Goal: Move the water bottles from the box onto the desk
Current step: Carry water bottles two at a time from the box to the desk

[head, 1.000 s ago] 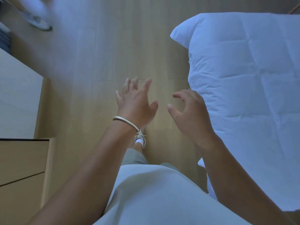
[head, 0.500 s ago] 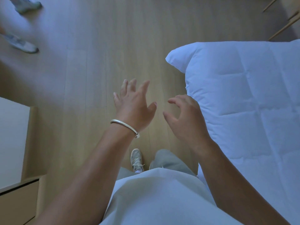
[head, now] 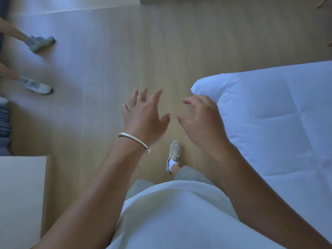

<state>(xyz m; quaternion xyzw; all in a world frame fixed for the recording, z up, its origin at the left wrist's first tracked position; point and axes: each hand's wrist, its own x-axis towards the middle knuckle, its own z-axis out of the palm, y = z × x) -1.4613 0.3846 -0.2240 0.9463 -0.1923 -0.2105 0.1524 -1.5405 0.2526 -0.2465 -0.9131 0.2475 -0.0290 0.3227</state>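
No water bottle and no box show in the head view. My left hand [head: 143, 115], with a silver bangle on its wrist, is held out over the wooden floor, fingers spread and empty. My right hand [head: 201, 121] hovers beside it, fingers curled apart, holding nothing, close to the corner of the white duvet. A pale flat furniture top [head: 19, 198], possibly the desk, lies at the lower left.
A bed with a white quilted duvet [head: 280, 126] fills the right side. Another person's two feet in sneakers [head: 38, 87] stand on the floor at the upper left. My own shoe [head: 173, 155] steps on the wooden floor [head: 161, 51] below my hands.
The view has moved forward along the floor: the bed and the furniture at the left slid down the frame, and the other person's feet came further into view. Both hands stay empty.
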